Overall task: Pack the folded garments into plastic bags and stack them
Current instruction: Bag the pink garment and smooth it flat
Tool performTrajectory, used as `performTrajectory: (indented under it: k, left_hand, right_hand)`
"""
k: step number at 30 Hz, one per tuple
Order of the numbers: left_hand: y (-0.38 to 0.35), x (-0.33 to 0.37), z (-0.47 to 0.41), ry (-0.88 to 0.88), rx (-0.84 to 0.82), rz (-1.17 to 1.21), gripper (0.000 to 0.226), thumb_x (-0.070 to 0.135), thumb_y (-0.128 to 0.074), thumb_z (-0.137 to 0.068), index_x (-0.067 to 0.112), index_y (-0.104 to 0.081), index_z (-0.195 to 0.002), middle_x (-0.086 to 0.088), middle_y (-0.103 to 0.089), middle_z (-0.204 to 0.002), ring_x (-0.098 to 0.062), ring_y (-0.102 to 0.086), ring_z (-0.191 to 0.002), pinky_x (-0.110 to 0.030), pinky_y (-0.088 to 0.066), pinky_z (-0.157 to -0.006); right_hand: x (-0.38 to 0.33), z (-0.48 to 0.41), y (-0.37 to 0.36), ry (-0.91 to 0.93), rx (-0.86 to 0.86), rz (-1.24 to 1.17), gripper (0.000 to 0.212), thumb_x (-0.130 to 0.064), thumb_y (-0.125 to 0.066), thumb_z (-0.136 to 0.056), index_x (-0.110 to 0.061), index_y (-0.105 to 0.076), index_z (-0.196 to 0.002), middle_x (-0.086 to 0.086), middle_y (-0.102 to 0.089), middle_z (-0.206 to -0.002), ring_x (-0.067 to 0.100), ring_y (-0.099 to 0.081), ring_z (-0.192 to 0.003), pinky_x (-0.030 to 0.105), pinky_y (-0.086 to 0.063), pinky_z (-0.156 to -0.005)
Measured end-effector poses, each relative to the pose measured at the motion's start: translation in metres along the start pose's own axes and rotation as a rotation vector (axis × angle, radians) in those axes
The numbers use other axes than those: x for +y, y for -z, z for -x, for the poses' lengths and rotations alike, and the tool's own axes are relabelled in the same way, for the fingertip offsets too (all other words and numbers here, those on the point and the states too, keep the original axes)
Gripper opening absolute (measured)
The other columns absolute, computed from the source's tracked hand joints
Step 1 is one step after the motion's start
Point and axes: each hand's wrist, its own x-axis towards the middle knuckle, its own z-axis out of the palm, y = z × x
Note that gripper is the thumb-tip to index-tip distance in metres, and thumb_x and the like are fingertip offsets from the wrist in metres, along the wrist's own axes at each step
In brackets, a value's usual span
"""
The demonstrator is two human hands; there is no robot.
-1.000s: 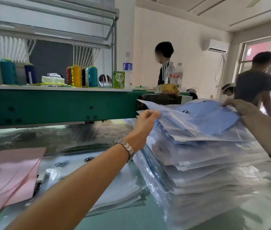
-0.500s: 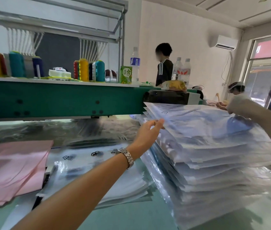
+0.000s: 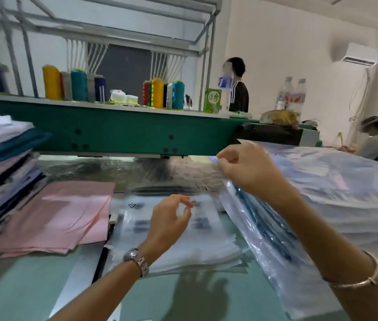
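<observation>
Head view: corner of top bag in pinch of right hand, left hand slack above empty bags

Seeing my left forearm pointing forward from lower left; left hand hovering, fingers loosely curling, thumb nearly touching forefinger, holding nothing. My right forearm angling in from lower right; right hand sitting higher, thumb and forefinger pinching bag corner.
</observation>
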Motion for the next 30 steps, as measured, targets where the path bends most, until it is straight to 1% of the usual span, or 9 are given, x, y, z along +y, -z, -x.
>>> performTrajectory:
  k: [3,6,8,12,16,18,21,26,30]
  left_hand:
    - [0.025,-0.035,0.024,-0.001,0.047,-0.137,0.013,0.013,-0.063,-0.088,0.023,-0.067,-0.095,0.012,-0.07,-0.102,-0.01,-0.063,-0.099,-0.035,-0.048,-0.091]
    - [0.046,-0.062,0.044,0.013,0.049,-0.272,0.017,0.012,-0.063,-0.088,0.026,-0.067,-0.096,0.012,-0.07,-0.099,-0.011,-0.064,-0.095,-0.037,-0.049,-0.089]
    - [0.056,-0.075,0.055,-0.016,0.066,-0.391,0.021,0.008,-0.064,-0.086,0.026,-0.067,-0.096,0.012,-0.07,-0.097,-0.012,-0.065,-0.092,-0.034,-0.048,-0.086]
    - [0.072,-0.095,0.07,0.014,0.092,-0.502,0.031,0.0,-0.06,-0.082,0.024,-0.067,-0.1,0.008,-0.07,-0.096,-0.015,-0.066,-0.092,-0.033,-0.044,-0.083]
    - [0.088,-0.109,0.081,0.041,0.091,-0.471,0.035,0.016,-0.04,-0.083,0.02,-0.071,-0.099,0.006,-0.071,-0.097,-0.017,-0.065,-0.094,-0.027,-0.036,-0.085]
    - [0.095,-0.117,0.084,0.065,0.042,-0.434,0.034,0.013,-0.043,-0.085,0.018,-0.072,-0.1,0.006,-0.072,-0.101,-0.016,-0.065,-0.098,-0.025,-0.036,-0.089]
    - [0.103,-0.126,0.084,0.085,-0.044,-0.399,0.028,0.005,-0.055,-0.088,0.02,-0.073,-0.104,0.008,-0.071,-0.105,-0.014,-0.063,-0.101,-0.03,-0.043,-0.095]
    - [0.105,-0.122,0.084,0.027,-0.023,-0.373,0.028,0.01,-0.057,-0.087,0.024,-0.069,-0.108,0.013,-0.069,-0.102,-0.006,-0.06,-0.093,-0.023,-0.045,-0.088]
    - [0.107,-0.122,0.087,-0.016,0.02,-0.375,0.022,0.011,-0.064,-0.087,0.021,-0.069,-0.107,0.011,-0.068,-0.099,-0.008,-0.061,-0.092,-0.024,-0.048,-0.086]
  right_hand:
    - [-0.009,0.009,-0.067,0.043,-0.13,0.021,0.025,-0.018,-0.052,-0.085,-0.007,-0.073,-0.095,0.012,-0.073,-0.092,0.027,-0.066,-0.086,0.039,-0.055,-0.079]
    - [-0.005,0.02,-0.136,0.074,-0.335,-0.043,0.032,-0.014,-0.05,-0.091,-0.011,-0.068,-0.118,0.008,-0.068,-0.119,0.023,-0.062,-0.11,0.035,-0.049,-0.096]
    - [-0.001,0.03,-0.174,0.107,-0.435,-0.086,0.033,-0.015,-0.049,-0.095,-0.012,-0.064,-0.125,0.005,-0.063,-0.128,0.02,-0.057,-0.119,0.031,-0.043,-0.102]
    - [0.01,0.05,-0.228,0.19,-0.552,-0.077,0.039,-0.028,-0.049,-0.099,-0.016,-0.051,-0.137,0.002,-0.052,-0.141,0.018,-0.047,-0.129,0.029,-0.036,-0.104]
    - [0.024,0.059,-0.246,0.29,-0.605,-0.053,0.041,-0.038,-0.045,-0.1,-0.02,-0.048,-0.137,0.0,-0.051,-0.139,0.018,-0.047,-0.126,0.028,-0.035,-0.1]
    - [0.028,0.064,-0.247,0.346,-0.581,-0.107,0.036,-0.039,-0.047,-0.1,-0.018,-0.055,-0.128,0.0,-0.057,-0.13,0.018,-0.052,-0.117,0.032,-0.04,-0.096]
    - [0.033,0.071,-0.247,0.351,-0.469,-0.215,0.029,-0.041,-0.052,-0.097,-0.02,-0.066,-0.11,-0.006,-0.066,-0.114,0.016,-0.061,-0.103,0.032,-0.047,-0.085]
    - [0.042,0.075,-0.25,0.304,-0.335,-0.22,0.031,-0.043,-0.05,-0.097,-0.024,-0.07,-0.11,-0.011,-0.07,-0.114,0.006,-0.062,-0.106,0.026,-0.049,-0.09]
    - [0.044,0.079,-0.252,0.253,-0.232,-0.216,0.025,-0.03,-0.046,-0.101,-0.019,-0.064,-0.089,-0.005,-0.067,-0.085,0.02,-0.062,-0.08,0.036,-0.049,-0.072]
